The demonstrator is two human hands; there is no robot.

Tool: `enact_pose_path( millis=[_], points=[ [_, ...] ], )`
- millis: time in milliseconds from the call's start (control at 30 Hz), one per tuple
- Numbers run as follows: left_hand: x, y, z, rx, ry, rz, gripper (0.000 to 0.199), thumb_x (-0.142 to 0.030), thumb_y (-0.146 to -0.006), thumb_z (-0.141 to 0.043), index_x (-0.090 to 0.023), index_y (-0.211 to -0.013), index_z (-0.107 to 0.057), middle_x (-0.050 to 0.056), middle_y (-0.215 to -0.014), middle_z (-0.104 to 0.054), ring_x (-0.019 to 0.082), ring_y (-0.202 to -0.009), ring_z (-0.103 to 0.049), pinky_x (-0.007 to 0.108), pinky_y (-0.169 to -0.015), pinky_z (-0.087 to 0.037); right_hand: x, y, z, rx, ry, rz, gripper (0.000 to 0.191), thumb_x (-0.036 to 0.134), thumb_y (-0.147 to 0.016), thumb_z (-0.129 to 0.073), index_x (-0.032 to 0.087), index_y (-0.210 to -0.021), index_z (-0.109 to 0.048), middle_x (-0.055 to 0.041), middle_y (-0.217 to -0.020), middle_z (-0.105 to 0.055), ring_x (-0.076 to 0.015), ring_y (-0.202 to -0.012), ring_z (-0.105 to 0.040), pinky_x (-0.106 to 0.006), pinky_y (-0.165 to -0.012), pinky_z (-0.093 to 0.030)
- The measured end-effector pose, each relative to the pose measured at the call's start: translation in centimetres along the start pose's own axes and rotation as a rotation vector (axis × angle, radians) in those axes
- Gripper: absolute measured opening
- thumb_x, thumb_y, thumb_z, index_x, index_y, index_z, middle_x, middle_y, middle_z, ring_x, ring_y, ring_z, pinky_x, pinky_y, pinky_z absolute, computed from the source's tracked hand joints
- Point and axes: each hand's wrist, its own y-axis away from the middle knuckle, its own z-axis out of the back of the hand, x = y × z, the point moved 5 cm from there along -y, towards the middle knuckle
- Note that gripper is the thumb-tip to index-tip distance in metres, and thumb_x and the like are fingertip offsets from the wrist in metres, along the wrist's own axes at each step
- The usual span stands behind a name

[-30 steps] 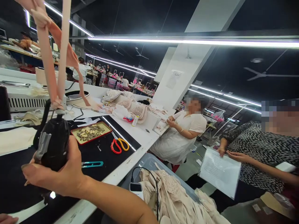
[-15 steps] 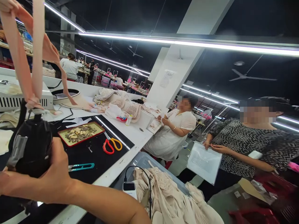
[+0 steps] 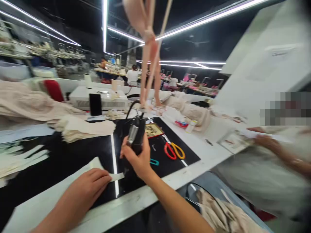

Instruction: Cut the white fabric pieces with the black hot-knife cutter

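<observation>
Head view: my right hand [image 3: 138, 158] has a closed grip around the black tool [image 3: 135, 137], held upright over the black mat [image 3: 73, 155] on the worktop [image 3: 206, 152]. It hangs from pink straps [image 3: 150, 64] overhead. Left hand [image 3: 88, 184] lies flat, fingers together, pinning a pale strip [image 3: 107, 173], gripping nothing. Frame is blurred, so the tool tip is probably clear of the strip. Best to keep the strip taut and the tool vertical. Scissors [image 3: 173, 150] lie apart to the right.

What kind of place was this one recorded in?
Most likely a garment factory floor: stacks of cut beige fabric on a long worktable, scissors, and rows of other workstations under strip lights.
</observation>
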Motion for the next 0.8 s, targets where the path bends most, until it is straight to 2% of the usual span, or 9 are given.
enact_pose_path(
  millis=[67,167,333,533,800],
  points=[
    [0.0,0.9,0.5,0.071,-0.060,0.021,0.041,-0.028,-0.116,-0.035,-0.020,-0.101,-0.073,0.004,-0.099,-0.074,0.017,-0.088,-0.070,0.028,-0.078,-0.058,-0.4,-0.2,0.4,0.022,-0.113,-0.009,0.037,0.033,-0.083,-0.084,0.025,-0.105,-0.055,0.0052,-0.082,-0.067,-0.0105,-0.055,-0.060,-0.023,-0.052,-0.057],
    [-0.1,1.0,-0.1,0.123,-0.063,0.072,0.031,-0.022,-0.114,-0.042,-0.018,-0.104,-0.071,0.004,-0.099,-0.073,0.019,-0.092,-0.068,0.031,-0.081,-0.057,-0.7,-0.3,0.7,0.039,-0.203,0.008,0.033,0.032,-0.088,-0.082,0.025,-0.104,-0.054,0.0045,-0.085,-0.068,-0.0107,-0.056,-0.062,-0.024,-0.053,-0.057],
    [-0.6,0.8,-0.6,0.113,-0.020,0.100,0.023,-0.016,-0.111,-0.048,-0.017,-0.103,-0.069,0.003,-0.099,-0.072,0.019,-0.093,-0.067,0.032,-0.082,-0.055,-0.3,0.1,-0.2,0.063,-0.225,0.043,0.031,0.034,-0.090,-0.082,0.026,-0.106,-0.056,0.0031,-0.088,-0.068,-0.0125,-0.059,-0.064,-0.026,-0.053,-0.058],
    [-0.6,0.9,-0.8,0.125,-0.021,0.103,0.017,-0.013,-0.108,-0.052,-0.017,-0.102,-0.068,0.002,-0.100,-0.072,0.020,-0.091,-0.065,0.033,-0.081,-0.055,-1.1,0.1,-1.5,0.073,-0.243,0.040,0.029,0.032,-0.091,-0.082,0.025,-0.104,-0.056,0.0027,-0.088,-0.067,-0.0127,-0.060,-0.065,-0.026,-0.053,-0.059],
    [-0.8,0.9,-1.1,0.117,-0.043,0.097,0.015,-0.011,-0.106,-0.054,-0.017,-0.100,-0.066,0.001,-0.096,-0.071,0.020,-0.086,-0.063,0.033,-0.077,-0.055,-1.5,0.3,-1.9,0.096,-0.254,0.068,0.027,0.031,-0.093,-0.080,0.026,-0.108,-0.059,0.0025,-0.089,-0.068,-0.0124,-0.061,-0.065,-0.026,-0.054,-0.058]
  ],
)
